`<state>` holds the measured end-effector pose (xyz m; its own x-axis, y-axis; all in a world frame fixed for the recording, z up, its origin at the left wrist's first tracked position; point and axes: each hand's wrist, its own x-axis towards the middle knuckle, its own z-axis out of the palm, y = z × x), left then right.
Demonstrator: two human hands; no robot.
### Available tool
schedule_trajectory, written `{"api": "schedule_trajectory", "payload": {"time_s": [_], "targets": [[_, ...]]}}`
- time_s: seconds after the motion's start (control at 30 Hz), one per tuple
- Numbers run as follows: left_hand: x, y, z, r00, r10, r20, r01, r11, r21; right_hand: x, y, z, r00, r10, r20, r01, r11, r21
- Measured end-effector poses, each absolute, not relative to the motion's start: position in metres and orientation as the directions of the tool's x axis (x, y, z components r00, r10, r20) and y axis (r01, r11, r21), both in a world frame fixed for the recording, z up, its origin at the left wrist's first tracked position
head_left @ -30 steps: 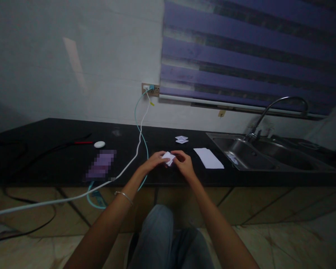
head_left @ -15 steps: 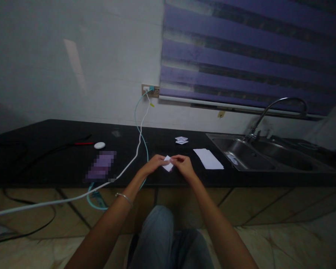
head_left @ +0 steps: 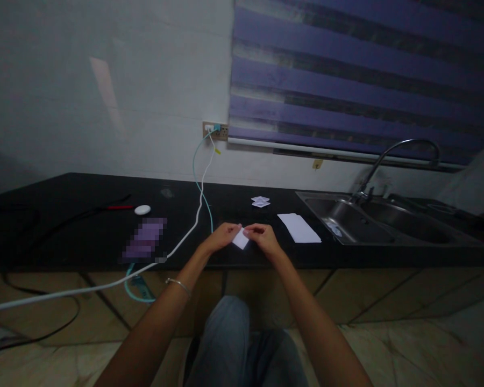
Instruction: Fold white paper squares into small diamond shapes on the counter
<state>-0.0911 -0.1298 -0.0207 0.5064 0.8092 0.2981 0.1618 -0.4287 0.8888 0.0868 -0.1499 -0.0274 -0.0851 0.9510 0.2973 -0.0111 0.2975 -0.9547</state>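
A small white folded paper (head_left: 241, 239) is held between my two hands above the front part of the dark countertop. My left hand (head_left: 222, 236) pinches its upper left side. My right hand (head_left: 263, 236) grips its upper right side with thumb and fingers. The paper's lower corner points toward me, while fingertips cover its top. Beyond my hands lie small folded white paper pieces (head_left: 260, 201). To the right of my right hand rests a stack of white paper strips (head_left: 299, 228).
A steel double sink (head_left: 347, 220) with a curved faucet (head_left: 403, 143) is on the right. White and teal cables (head_left: 197, 215) run from a wall outlet (head_left: 215, 131) across the counter. Farther left are a white oval object (head_left: 142, 209), a red stick-like object (head_left: 120, 207) and a blurred purple item (head_left: 145, 239).
My left fingers have shifted up to the paper's top edge, so more of its face shows. The paper has turned slightly. Both hands still hold it in nearly the same place.
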Motion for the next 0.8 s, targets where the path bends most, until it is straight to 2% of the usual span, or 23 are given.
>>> {"api": "schedule_trajectory", "payload": {"time_s": [0.1,0.3,0.53,0.67,0.8], "targets": [[-0.0902,-0.1306,-0.0205,0.491,0.811,0.320,0.168,-0.448,0.878,0.0873,-0.1488,-0.0284,-0.058,0.954,0.295,-0.016,0.294,-0.956],[-0.0925,-0.1345,-0.0189,0.567,0.785,0.249,0.252,-0.454,0.855,0.0900,-0.1438,-0.0334,0.014,0.964,0.265,-0.085,0.265,-0.961],[-0.0924,-0.1361,-0.0172,0.578,0.778,0.246,0.182,-0.417,0.890,0.0903,-0.1434,-0.0339,-0.062,0.969,0.239,-0.122,0.230,-0.965],[-0.0918,-0.1331,-0.0200,0.566,0.772,0.288,0.150,-0.441,0.885,0.0887,-0.1477,-0.0305,-0.201,0.945,0.259,-0.055,0.253,-0.966],[-0.0918,-0.1304,-0.0226,0.557,0.769,0.313,0.177,-0.478,0.860,0.0871,-0.1487,-0.0295,-0.189,0.945,0.267,-0.022,0.268,-0.963]]}}
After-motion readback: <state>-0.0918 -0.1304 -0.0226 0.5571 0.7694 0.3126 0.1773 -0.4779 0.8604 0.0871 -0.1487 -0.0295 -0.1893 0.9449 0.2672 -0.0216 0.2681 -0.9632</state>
